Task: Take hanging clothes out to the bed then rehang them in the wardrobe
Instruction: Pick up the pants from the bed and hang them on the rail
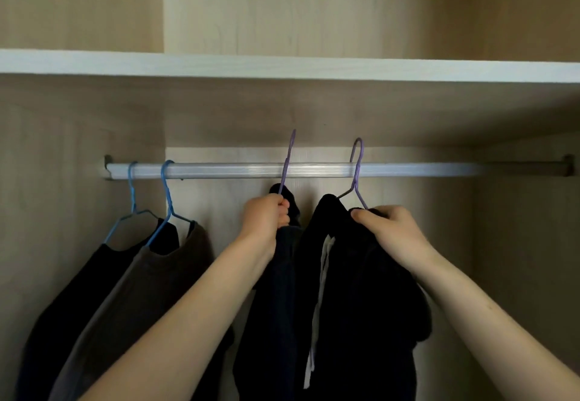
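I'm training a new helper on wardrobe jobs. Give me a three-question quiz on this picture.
1. True or false: both blue hangers sit on the rail.
2. How many hangers show in all? A) two B) four C) six
3. Fill in: the left hand grips the neck of a ____ hanger.

Key: 1 true; 2 B; 3 purple. Note that the right hand pinches the dark garment at its collar, under the other purple hanger.

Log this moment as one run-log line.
left hand: grips purple hanger, hook above rail | right hand: holds black garment | two blue hangers: on rail
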### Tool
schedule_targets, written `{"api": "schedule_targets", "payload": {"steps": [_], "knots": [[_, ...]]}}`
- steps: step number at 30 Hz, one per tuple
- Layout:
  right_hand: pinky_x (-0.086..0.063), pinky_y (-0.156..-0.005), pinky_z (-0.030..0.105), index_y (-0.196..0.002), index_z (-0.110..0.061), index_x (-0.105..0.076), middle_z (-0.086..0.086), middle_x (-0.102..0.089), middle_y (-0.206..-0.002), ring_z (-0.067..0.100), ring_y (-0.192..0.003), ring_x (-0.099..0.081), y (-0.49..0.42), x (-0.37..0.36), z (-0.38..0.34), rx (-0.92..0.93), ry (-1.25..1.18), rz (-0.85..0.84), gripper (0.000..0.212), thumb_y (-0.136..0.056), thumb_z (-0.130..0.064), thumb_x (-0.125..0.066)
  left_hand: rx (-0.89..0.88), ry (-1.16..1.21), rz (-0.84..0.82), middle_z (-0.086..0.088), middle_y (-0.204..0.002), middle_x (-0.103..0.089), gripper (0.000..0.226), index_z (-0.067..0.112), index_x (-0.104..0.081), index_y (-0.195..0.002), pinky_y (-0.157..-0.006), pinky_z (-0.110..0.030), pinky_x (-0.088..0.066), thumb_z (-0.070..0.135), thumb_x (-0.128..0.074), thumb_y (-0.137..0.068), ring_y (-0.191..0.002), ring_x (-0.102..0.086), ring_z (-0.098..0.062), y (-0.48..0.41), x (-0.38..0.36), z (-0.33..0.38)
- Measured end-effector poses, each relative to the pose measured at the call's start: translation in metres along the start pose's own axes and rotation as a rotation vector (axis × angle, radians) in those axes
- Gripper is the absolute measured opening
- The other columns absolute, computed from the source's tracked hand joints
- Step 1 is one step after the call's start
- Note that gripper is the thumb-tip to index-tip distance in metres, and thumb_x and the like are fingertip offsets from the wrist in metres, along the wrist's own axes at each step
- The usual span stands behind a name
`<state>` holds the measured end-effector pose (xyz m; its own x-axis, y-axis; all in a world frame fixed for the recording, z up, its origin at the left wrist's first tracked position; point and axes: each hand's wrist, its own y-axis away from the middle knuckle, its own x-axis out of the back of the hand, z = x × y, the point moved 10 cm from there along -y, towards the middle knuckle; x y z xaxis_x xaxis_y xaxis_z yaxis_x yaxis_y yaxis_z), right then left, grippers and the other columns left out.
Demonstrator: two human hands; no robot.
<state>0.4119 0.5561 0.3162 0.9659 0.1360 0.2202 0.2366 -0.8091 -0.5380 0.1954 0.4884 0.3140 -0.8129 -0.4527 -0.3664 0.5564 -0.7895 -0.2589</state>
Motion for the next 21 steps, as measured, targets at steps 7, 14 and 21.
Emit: {"api": "schedule_targets", "payload": {"steps": [7,14,21], "knots": [[-0.038,-0.049,0.021,-0.072,0.003,-0.064,0.002,-0.054,-0.058,0.011,-0.049,-0.051,-0.005,-0.021,0.037,-0.065,0.069,-0.028,0.035,-0.083,-0.03,-0.067,0.127,-0.049,-0.016,0.008,-0.026,-0.032,0.037,0.009,-0.043,-0.06,-0.025,-0.014,-0.019,0.002,-0.037,-0.096,-0.019,-0.025,-0.003,-0.022,-0.001,-0.046],[-0.045,-0.055,0.018,-0.084,-0.009,-0.071,0.001,-0.065,-0.069,0.012,-0.061,-0.061,-0.005,-0.014,0.042,-0.051,0.125,-0.009,0.022,-0.081,-0.03,-0.07,0.227,-0.016,-0.164,0.008,-0.03,-0.033,0.033,0.012,-0.039,-0.066,-0.027,-0.013,-0.02,0.006,-0.032,-0.098,-0.022,-0.026,-0.002,-0.019,-0.021,-0.07],[-0.047,-0.069,0.027,-0.087,-0.016,-0.069,0.0,-0.066,-0.079,0.017,-0.076,-0.062,-0.007,-0.005,0.042,-0.047,0.271,0.008,0.021,-0.08,-0.036,-0.07,0.133,-0.308,-0.192,0.001,-0.038,-0.056,0.034,0.006,-0.053,-0.066,-0.037,-0.014,-0.044,0.014,-0.042,-0.096,-0.031,-0.054,-0.01,-0.017,-0.018,-0.06]]}}
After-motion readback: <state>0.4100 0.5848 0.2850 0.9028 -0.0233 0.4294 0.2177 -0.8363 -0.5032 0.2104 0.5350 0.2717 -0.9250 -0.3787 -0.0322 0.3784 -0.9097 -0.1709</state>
